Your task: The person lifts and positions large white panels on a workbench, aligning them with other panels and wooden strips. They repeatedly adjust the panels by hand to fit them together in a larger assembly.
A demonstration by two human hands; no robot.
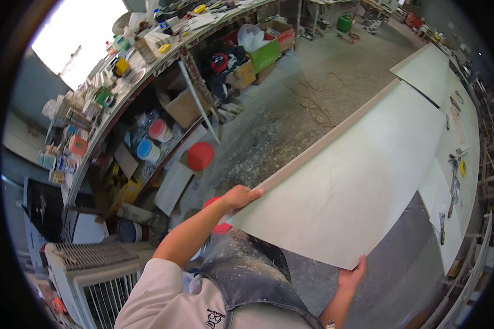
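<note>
A large pale, faintly veined panel (337, 177) with a thick beige front edge stretches away from my body. My left hand (241, 196) grips its near left corner, the thumb on top of the beige edge and the fingers out of sight. My right hand (352, 273) holds the near right corner from below, with its thumb at the side edge. Beyond the far end lies another pale panel (426, 74), with a dark gap between the two. On the pale surface to the right rest a hammer-like tool (453, 164), a yellow tape roll (462, 167) and a scraper-like tool (442, 228).
Along the left runs a cluttered workbench (125, 88) with buckets and boxes beneath. A red-topped bucket (200, 156) and a leaning board (173, 187) stand nearer me. A thin hose or cable (315, 107) lies on the floor. A slatted machine housing (103, 283) is at lower left.
</note>
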